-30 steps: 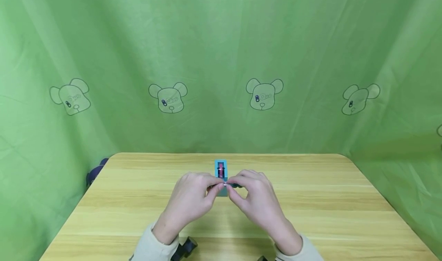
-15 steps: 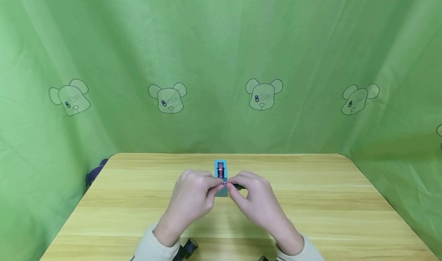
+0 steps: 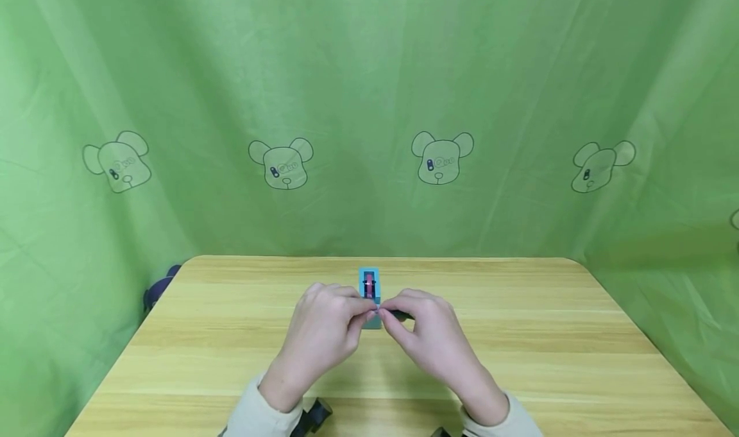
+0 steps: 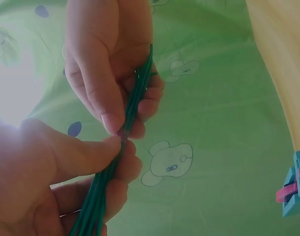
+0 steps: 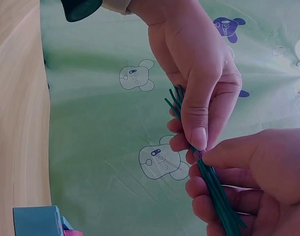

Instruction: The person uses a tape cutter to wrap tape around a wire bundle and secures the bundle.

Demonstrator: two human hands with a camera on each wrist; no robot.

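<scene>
Both hands meet over the middle of the table, fingertips close together. A bundle of thin green strands (image 4: 133, 105) runs through them, and a small strip of clear, pinkish tape (image 4: 123, 135) sits around its middle. My left hand (image 3: 323, 325) pinches the bundle at the tape, its fingers curled beneath the strands. With thumb and fingers, my right hand (image 3: 428, 329) grips the bundle just on the other side of the tape. In the right wrist view the strands (image 5: 216, 191) fan out slightly at their ends. Fingers hide part of the tape.
A blue tape dispenser (image 3: 372, 323) with a pink roll (image 3: 369, 284) stands on the wooden table (image 3: 519, 360) just behind the hands. Green curtain (image 3: 369, 103) with bear-head drawings surrounds the table. Black wrist gear (image 3: 314, 416) shows by the left sleeve.
My left fingertips have shifted slightly right, and less tape shows between the two hands. Both hands keep hold of the bundle; the dispenser has not moved.
</scene>
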